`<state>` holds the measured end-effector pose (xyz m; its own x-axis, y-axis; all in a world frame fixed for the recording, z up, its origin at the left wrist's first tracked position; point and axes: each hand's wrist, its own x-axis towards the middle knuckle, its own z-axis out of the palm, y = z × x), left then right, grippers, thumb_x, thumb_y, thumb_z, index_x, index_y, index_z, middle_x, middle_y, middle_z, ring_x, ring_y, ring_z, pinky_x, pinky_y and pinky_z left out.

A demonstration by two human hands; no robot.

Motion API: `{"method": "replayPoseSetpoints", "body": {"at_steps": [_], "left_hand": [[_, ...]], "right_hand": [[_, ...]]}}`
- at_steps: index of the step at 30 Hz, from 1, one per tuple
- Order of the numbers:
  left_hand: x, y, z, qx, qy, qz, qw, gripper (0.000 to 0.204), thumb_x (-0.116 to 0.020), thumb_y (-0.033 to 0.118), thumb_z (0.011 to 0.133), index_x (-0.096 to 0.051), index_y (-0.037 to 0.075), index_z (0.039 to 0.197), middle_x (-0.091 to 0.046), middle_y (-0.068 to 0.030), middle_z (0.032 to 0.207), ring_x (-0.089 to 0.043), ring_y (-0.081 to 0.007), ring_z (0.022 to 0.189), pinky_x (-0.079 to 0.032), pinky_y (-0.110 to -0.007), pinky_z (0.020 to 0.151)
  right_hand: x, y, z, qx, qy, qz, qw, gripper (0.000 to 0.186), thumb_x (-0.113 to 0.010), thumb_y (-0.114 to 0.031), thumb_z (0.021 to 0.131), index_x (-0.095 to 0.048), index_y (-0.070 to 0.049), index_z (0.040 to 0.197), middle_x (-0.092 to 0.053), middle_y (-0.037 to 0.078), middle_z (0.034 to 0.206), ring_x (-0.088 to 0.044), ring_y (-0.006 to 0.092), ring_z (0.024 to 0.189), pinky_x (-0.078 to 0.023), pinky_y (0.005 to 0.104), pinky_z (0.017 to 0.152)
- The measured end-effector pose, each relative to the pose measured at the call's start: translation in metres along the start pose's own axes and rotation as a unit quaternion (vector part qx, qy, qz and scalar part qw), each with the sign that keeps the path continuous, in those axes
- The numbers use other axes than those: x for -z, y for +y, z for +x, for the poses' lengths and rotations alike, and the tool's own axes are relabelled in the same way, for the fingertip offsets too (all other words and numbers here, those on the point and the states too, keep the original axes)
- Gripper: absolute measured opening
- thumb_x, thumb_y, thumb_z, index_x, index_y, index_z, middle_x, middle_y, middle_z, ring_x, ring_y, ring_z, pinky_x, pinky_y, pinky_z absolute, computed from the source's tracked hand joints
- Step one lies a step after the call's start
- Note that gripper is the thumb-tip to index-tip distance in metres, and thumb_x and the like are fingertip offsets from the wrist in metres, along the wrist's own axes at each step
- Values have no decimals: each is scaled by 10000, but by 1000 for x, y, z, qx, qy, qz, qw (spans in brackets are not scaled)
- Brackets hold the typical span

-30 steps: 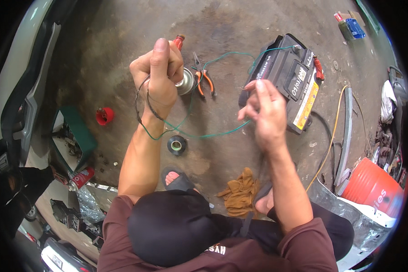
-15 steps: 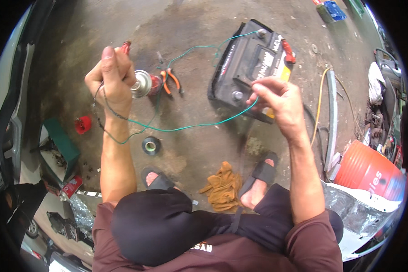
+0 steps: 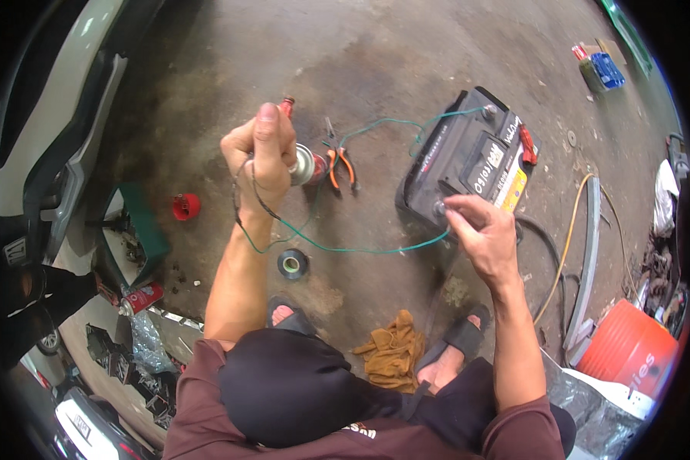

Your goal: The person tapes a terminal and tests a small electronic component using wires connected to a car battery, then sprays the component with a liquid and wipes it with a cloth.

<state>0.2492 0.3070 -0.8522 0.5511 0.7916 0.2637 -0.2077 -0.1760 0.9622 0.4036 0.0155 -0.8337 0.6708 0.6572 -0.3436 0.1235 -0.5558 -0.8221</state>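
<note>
My right hand (image 3: pixel 487 239) pinches green wire (image 3: pixel 376 251) by the battery (image 3: pixel 456 149); left of it, my left hand (image 3: pixel 262 153) grips a red part (image 3: pixel 287 107).

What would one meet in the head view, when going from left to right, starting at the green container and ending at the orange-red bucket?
Green container, red cap, left hand, pliers, car battery, orange-red bucket.

Handwriting (image 3: pixel 492 170) on black battery (image 3: pixel 454 153), lettering (image 3: pixel 642 372) on orange bucket (image 3: pixel 627 335), shirt (image 3: pixel 406 446)
</note>
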Motion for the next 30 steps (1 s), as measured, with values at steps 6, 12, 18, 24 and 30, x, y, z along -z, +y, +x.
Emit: {"method": "replayPoseSetpoints", "body": {"at_steps": [6,12,18,24,30], "left_hand": [[5,1,1,11,0,8,1000,626,-530,310,1155,-336,90,601,-373,17,612,-335,-71,484,-186,-297,461],[2,0,1,9,1,6,1000,630,-531,312,1154,-348,85,597,-364,21,606,-331,-71,482,-191,-296,462],[2,2,2,4,-1,10,1000,629,-527,314,1157,-354,83,598,-364,22,603,-334,-75,490,-190,-294,464],[4,2,1,4,-2,19,1000,622,-515,307,1160,-367,77,601,-378,20,598,-330,-76,495,-199,-292,473],[4,4,1,4,-3,25,1000,604,-517,291,1155,-383,74,607,-402,19,588,-327,-72,501,-203,-293,483]], "right_hand": [[-6,-3,0,77,20,-48,996,152,-761,-38,951,-794,17,1088,-802,130,910,-757,153,778,-579,294,721],[-8,-6,0,126,41,-89,987,128,-763,-22,932,-782,20,1052,-788,151,899,-775,222,781,-590,323,721],[-7,-9,-2,183,46,-142,972,139,-764,-25,908,-769,21,1038,-773,178,915,-774,336,832,-605,382,757],[-11,-7,-4,241,69,-167,954,125,-772,-18,894,-748,5,1015,-749,173,868,-749,352,788,-592,413,719],[-8,-9,-6,278,64,-234,929,134,-777,-30,884,-710,-25,1000,-708,140,824,-724,340,745,-573,437,664]]}}
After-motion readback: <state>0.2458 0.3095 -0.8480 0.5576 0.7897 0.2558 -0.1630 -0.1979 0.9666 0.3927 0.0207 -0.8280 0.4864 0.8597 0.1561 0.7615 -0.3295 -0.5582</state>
